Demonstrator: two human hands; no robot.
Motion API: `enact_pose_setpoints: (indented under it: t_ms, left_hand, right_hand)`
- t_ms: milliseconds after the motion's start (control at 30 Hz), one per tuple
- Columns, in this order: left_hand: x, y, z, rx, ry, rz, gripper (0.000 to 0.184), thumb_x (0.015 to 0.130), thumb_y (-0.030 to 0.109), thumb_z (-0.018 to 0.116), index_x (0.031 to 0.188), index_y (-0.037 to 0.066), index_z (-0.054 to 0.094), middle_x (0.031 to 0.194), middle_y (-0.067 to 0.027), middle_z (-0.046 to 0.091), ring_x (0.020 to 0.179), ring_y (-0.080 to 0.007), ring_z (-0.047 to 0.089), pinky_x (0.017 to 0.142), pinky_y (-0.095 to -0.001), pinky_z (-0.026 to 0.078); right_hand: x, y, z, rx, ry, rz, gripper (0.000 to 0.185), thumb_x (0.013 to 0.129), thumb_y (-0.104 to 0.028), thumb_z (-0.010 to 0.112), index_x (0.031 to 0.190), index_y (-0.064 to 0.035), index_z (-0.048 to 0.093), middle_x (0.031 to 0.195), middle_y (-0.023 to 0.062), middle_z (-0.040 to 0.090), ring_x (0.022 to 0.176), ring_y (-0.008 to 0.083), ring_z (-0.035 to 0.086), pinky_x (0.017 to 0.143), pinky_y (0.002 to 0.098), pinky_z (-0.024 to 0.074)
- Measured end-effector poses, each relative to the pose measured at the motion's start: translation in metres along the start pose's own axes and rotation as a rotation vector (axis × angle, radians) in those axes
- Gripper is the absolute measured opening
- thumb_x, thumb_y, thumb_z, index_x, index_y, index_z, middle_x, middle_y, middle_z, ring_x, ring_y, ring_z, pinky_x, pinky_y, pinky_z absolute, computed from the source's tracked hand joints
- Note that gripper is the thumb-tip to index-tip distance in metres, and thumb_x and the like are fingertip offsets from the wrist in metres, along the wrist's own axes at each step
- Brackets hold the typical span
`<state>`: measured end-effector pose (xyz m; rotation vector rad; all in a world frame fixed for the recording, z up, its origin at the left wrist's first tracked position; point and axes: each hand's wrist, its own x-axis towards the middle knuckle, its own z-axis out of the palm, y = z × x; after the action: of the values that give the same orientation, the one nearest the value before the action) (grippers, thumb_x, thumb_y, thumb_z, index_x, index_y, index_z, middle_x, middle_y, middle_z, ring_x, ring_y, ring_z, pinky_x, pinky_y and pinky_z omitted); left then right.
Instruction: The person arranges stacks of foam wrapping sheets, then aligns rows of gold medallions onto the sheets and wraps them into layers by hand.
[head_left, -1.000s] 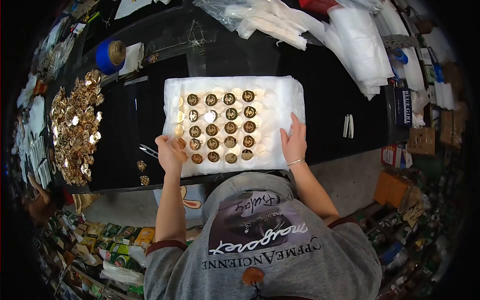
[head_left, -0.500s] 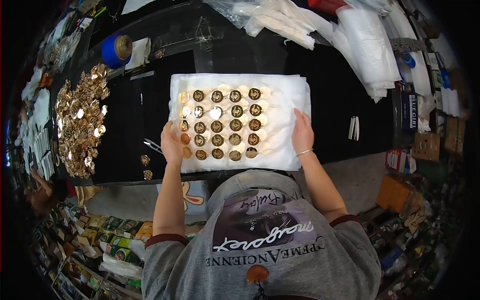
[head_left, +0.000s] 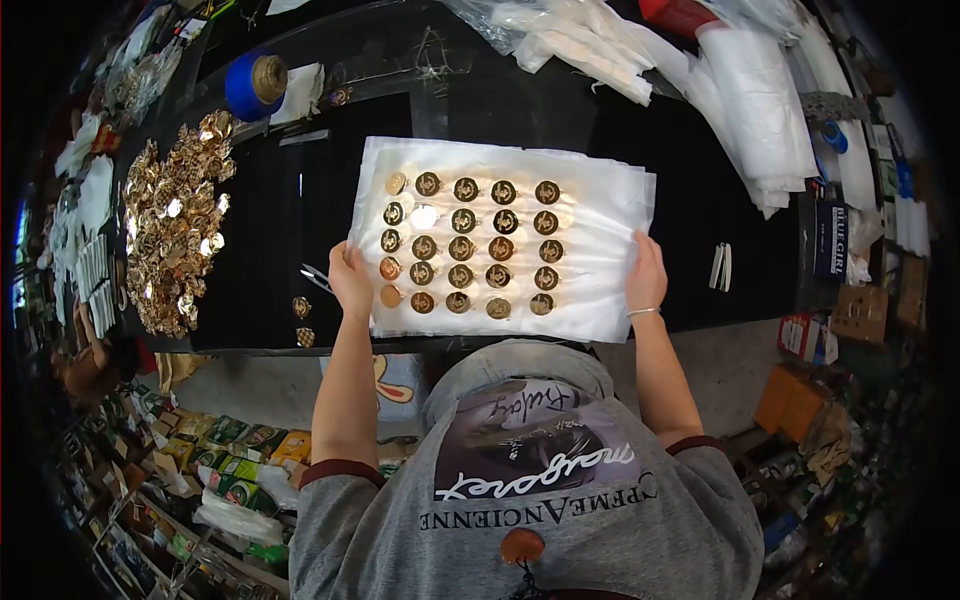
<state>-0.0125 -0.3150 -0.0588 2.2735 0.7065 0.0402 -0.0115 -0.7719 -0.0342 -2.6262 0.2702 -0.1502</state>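
Note:
A white sheet lies in front of me, carrying rows of round gold charms with dark patterned faces. My left hand holds the sheet's left edge, close to the lower corner. At the right edge my right hand grips the same sheet, its fingers partly hidden along the border. A few charms in the leftmost column look plainer, and one near the upper left shines white with glare. Just left of my left hand are tweezers, with two loose gold charms below them.
A heap of gold charms covers the left of the black table. Behind it stands a blue roll. White plastic film sits at the back right. Pale strips lie right of the sheet. Another person's arm shows far left.
The sheet has shifted a little right and turned slightly, with both hands moving along on its edges. It looks more spread out. The whole view has also shifted somewhat.

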Motion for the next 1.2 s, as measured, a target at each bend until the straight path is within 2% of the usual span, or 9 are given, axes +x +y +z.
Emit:
enact_pose_setpoints:
  t_ms: [233,367,467,533,600,767,967,1133,1200]
  left_hand:
    - [-0.001,0.031,0.007,0.112,0.188,0.060,0.031,0.090,0.006,0.057,0.120,0.000,0.055,0.118,-0.0153,0.061,0.102,-0.0273,0.060,0.088,-0.0349,0.048]
    - [0.000,0.069,0.018,0.214,0.137,0.678,0.037,0.083,0.005,0.064,0.120,0.003,0.055,0.126,-0.0159,0.055,0.108,-0.0300,0.057,0.091,-0.0367,0.046]
    - [0.009,0.101,0.050,0.220,0.017,0.737,0.043,0.083,0.012,0.064,0.124,0.005,0.053,0.134,-0.0157,0.051,0.116,-0.0338,0.052,0.098,-0.0420,0.041]
    - [0.035,0.078,0.069,0.272,0.040,0.542,0.040,0.090,0.018,0.056,0.128,0.005,0.053,0.139,-0.0162,0.048,0.125,-0.0377,0.045,0.105,-0.0452,0.035]
    - [0.053,0.068,0.071,0.277,0.039,0.457,0.039,0.098,0.022,0.044,0.131,0.003,0.052,0.144,-0.0206,0.044,0.134,-0.0412,0.037,0.110,-0.0460,0.030]
    - [0.065,0.074,0.066,0.051,0.039,0.447,0.033,0.095,0.017,0.052,0.125,0.002,0.055,0.139,-0.0193,0.048,0.131,-0.0374,0.041,0.109,-0.0419,0.032]
    - [0.049,0.142,0.059,-0.043,0.172,0.368,0.020,0.091,0.012,0.059,0.109,0.005,0.058,0.128,-0.0155,0.055,0.121,-0.0310,0.047,0.105,-0.0407,0.033]
    - [0.041,0.155,0.072,-0.156,-0.061,0.355,0.017,0.090,0.008,0.059,0.107,0.003,0.059,0.122,-0.0130,0.058,0.108,-0.0247,0.054,0.091,-0.0341,0.043]
    - [0.029,0.160,0.079,-0.317,-0.211,0.249,0.016,0.091,0.008,0.058,0.106,0.002,0.060,0.118,-0.0118,0.060,0.101,-0.0215,0.056,0.085,-0.0309,0.045]
  right_hand:
    - [0.010,-0.013,0.001,-0.251,0.039,-0.033,0.037,0.084,-0.003,0.058,0.120,-0.0092,0.060,0.122,0.0132,0.055,0.107,0.0280,0.052,0.094,0.0362,0.0421]
    - [0.019,-0.037,0.009,-0.071,0.115,-0.301,0.042,0.082,-0.010,0.063,0.123,-0.0070,0.057,0.129,0.0154,0.052,0.114,0.0312,0.050,0.100,0.0399,0.0385]
    - [0.021,-0.070,0.026,0.073,-0.095,-0.397,0.053,0.084,-0.023,0.066,0.132,-0.0059,0.050,0.142,0.0174,0.044,0.130,0.0356,0.042,0.109,0.0419,0.0334]
    - [0.022,-0.049,0.042,-0.079,-0.090,-0.169,0.056,0.086,-0.026,0.065,0.136,-0.0065,0.048,0.145,0.0151,0.042,0.132,0.0343,0.040,0.108,0.0405,0.0341]
    - [0.032,-0.028,0.039,-0.056,-0.123,-0.155,0.051,0.086,-0.025,0.065,0.132,-0.0065,0.050,0.142,0.0123,0.044,0.129,0.0308,0.042,0.106,0.0378,0.0360]
    - [0.104,-0.010,0.030,0.024,-0.054,-0.087,0.019,0.082,-0.011,0.067,0.100,-0.0042,0.066,0.110,0.0078,0.063,0.095,0.0259,0.059,0.086,0.0336,0.0478]
    - [0.276,-0.035,0.038,-0.027,0.282,-0.201,0.038,0.078,-0.011,0.070,0.114,-0.0056,0.056,0.117,0.0112,0.059,0.101,0.0304,0.056,0.089,0.0369,0.0476]
    - [0.305,-0.019,0.072,-0.277,0.095,-0.051,0.040,0.078,-0.017,0.071,0.112,-0.0068,0.053,0.120,0.0122,0.054,0.108,0.0309,0.053,0.090,0.0407,0.0457]
    - [0.302,-0.022,0.059,-0.342,-0.166,0.048,0.040,0.078,-0.015,0.071,0.114,-0.0050,0.054,0.123,0.0132,0.054,0.102,0.0334,0.057,0.090,0.0392,0.0479]
